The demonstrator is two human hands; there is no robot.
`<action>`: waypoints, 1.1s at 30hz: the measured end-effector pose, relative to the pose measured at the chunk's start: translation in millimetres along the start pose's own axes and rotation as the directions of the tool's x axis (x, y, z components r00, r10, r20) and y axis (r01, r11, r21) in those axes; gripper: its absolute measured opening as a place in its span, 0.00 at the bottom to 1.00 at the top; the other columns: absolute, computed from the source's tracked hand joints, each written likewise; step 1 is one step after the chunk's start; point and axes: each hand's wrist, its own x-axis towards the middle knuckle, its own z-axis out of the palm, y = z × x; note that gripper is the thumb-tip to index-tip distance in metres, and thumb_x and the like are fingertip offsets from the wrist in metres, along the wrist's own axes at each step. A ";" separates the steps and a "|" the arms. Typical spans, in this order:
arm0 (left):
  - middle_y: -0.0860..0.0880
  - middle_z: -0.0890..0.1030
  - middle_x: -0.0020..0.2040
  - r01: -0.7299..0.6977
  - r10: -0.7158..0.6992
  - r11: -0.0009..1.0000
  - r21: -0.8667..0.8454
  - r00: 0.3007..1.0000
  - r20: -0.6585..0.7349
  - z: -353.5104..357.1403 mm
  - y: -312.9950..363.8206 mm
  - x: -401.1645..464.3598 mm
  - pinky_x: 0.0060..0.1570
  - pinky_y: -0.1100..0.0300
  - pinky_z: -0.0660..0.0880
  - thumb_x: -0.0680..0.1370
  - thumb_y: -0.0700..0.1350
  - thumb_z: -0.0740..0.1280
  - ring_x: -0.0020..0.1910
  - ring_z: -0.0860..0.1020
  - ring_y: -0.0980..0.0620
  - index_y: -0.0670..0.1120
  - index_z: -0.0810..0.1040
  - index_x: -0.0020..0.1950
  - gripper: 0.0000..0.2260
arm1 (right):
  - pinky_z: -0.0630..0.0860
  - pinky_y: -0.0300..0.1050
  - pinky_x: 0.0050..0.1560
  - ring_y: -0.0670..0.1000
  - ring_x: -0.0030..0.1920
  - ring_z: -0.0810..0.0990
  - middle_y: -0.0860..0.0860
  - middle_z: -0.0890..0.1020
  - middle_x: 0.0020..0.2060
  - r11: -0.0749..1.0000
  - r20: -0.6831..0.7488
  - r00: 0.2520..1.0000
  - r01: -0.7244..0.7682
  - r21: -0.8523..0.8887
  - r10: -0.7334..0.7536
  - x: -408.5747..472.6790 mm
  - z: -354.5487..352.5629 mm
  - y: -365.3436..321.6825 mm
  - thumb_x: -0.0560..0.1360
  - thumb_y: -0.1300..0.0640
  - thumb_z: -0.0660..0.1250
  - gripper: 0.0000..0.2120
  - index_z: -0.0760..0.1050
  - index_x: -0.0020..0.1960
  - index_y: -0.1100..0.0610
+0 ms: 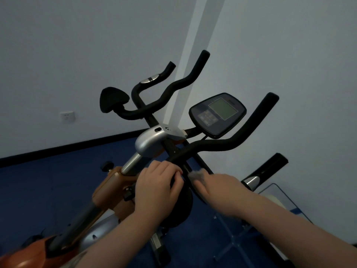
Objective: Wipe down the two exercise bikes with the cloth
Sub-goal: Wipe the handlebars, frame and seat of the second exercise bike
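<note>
Now | left hand [157, 187] grips handlebar [228, 144] | bar slants up-right

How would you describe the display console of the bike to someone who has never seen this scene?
Find the orange exercise bike in front of the white wall. Its display console sits above the black handlebars, right of the silver clamp. It is the only flat oval panel with a grey screen and buttons.

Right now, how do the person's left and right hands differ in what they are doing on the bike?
The left hand curls bare around the black handlebar; the right hand holds a grey cloth against a bar beside it. The left hand looks sharp, the right hand blurred. Both are at the handlebar's near end, close together.
</note>
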 end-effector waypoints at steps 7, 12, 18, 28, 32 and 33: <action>0.55 0.78 0.40 0.014 -0.014 1.000 0.001 1.000 -0.020 1.6 -2.1 3.7 0.38 0.54 0.73 0.76 0.48 0.60 0.40 0.75 0.55 0.50 0.79 0.42 0.08 | 0.75 0.51 0.48 0.58 0.50 0.77 0.57 0.76 0.55 0.995 -0.009 1.000 -0.020 0.093 0.021 20.0 -7.3 -7.7 0.83 0.51 0.47 0.17 0.67 0.66 0.56; 0.55 0.78 0.40 0.000 0.000 1.000 0.006 1.000 -0.017 1.5 -0.1 1.1 0.37 0.53 0.72 0.76 0.47 0.61 0.40 0.74 0.54 0.50 0.79 0.42 0.08 | 0.74 0.51 0.48 0.55 0.47 0.78 0.54 0.78 0.52 0.966 -0.055 0.997 -0.030 0.258 0.046 20.6 -2.2 -6.4 0.83 0.47 0.47 0.19 0.68 0.66 0.54; 0.54 0.78 0.38 -0.023 0.024 1.000 0.016 0.999 -0.047 2.6 -2.0 3.7 0.36 0.54 0.72 0.77 0.48 0.62 0.38 0.73 0.54 0.49 0.78 0.40 0.09 | 0.75 0.53 0.52 0.54 0.49 0.78 0.53 0.79 0.52 0.966 0.035 0.996 -0.089 0.244 0.083 11.3 -0.7 -1.9 0.82 0.43 0.47 0.20 0.66 0.66 0.53; 0.55 0.79 0.39 -0.187 0.177 0.969 0.161 0.982 0.073 -3.8 10.5 3.4 0.45 0.57 0.68 0.76 0.48 0.60 0.41 0.77 0.53 0.50 0.79 0.40 0.09 | 0.65 0.47 0.39 0.50 0.35 0.69 0.47 0.73 0.40 0.996 -0.102 0.992 0.076 0.046 -0.071 -24.2 5.8 4.0 0.82 0.43 0.49 0.12 0.61 0.55 0.52; 0.56 0.78 0.38 -0.213 0.203 0.968 0.135 0.976 0.084 -1.9 11.9 10.8 0.41 0.57 0.70 0.76 0.48 0.61 0.38 0.76 0.55 0.51 0.79 0.39 0.09 | 0.63 0.48 0.41 0.50 0.37 0.70 0.48 0.76 0.44 0.987 -0.223 0.963 0.137 -0.080 -0.152 -35.7 9.0 9.5 0.82 0.41 0.47 0.12 0.61 0.52 0.49; 0.56 0.78 0.38 -0.204 0.196 0.972 0.114 0.978 0.077 -2.0 10.3 11.2 0.39 0.57 0.70 0.76 0.48 0.61 0.37 0.76 0.55 0.50 0.79 0.39 0.09 | 0.63 0.48 0.38 0.52 0.38 0.73 0.49 0.77 0.44 0.992 -0.249 0.961 0.104 -0.074 -0.119 -27.8 10.1 2.4 0.82 0.41 0.46 0.15 0.63 0.55 0.50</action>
